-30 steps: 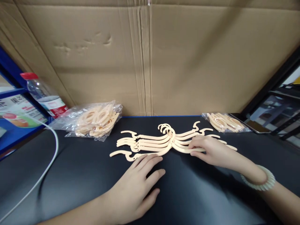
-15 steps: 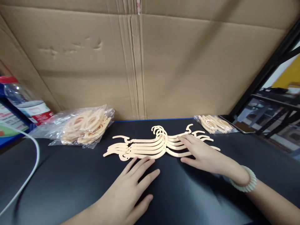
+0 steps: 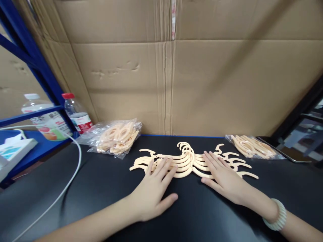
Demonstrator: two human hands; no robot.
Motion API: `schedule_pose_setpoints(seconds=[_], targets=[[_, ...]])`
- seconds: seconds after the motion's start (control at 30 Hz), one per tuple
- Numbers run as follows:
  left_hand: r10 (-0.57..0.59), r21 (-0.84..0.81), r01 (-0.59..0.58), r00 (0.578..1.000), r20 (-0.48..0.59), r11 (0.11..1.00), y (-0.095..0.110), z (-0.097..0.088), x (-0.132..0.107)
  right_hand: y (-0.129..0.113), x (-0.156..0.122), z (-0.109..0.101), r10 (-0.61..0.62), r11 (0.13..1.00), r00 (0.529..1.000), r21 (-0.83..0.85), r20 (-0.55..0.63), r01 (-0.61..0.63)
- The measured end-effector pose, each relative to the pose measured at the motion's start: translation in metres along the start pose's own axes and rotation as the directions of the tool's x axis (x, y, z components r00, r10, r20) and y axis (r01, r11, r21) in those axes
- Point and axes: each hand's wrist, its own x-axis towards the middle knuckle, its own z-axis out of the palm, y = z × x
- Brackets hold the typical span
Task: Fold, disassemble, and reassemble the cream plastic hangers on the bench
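Note:
Several cream-coloured hangers lie overlapped in a row on the black table, their curved hooks bunched at the middle. My left hand rests with fingers stretched out over the left arms of the hangers. Across the right arms lies my right hand, its fingers flat and close together with the thumb apart. A pale coiled band circles the right wrist. Parts of the hangers are hidden beneath both hands.
Clear bags of similar cream pieces lie at the back left and back right. Beside the right bag is a dark flat device. A white cable, a red-capped bottle and a blue frame occupy the left. Cardboard stands behind.
My left hand has moved forward from the near edge of the hangers onto their left arms. My right hand stays on the right arms. The view has shifted left.

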Motion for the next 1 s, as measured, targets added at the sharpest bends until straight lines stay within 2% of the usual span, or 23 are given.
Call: schedule_pose_setpoints(seconds=[0.07, 0.23, 0.53, 0.77, 1.0], targets=[[-0.053, 0.043, 0.053, 0.999, -0.002, 0.998, -0.011, -0.002, 0.008, -0.002, 0.003, 0.002, 0.021, 1.0, 1.0, 0.002, 0.0, -0.021], [-0.053, 0.093, 0.051, 0.998, 0.023, 0.994, -0.034, -0.005, 0.021, -0.009, 0.022, 0.0, 0.067, 0.998, 0.998, -0.009, 0.021, -0.067], [-0.152, 0.137, 0.152, 0.988, -0.01, 0.979, -0.055, -0.006, 0.043, -0.002, 0.066, 0.003, 0.067, 0.998, 0.997, 0.013, 0.035, -0.068], [-0.173, 0.147, 0.174, 0.985, -0.022, 0.974, -0.058, -0.007, 0.049, 0.004, 0.068, -0.001, 0.046, 0.999, 0.999, -0.003, 0.016, -0.046], [-0.183, 0.162, 0.185, 0.983, -0.025, 0.969, -0.058, -0.007, 0.048, 0.037, 0.06, -0.008, 0.12, 0.992, 0.991, -0.018, -0.061, -0.121]])
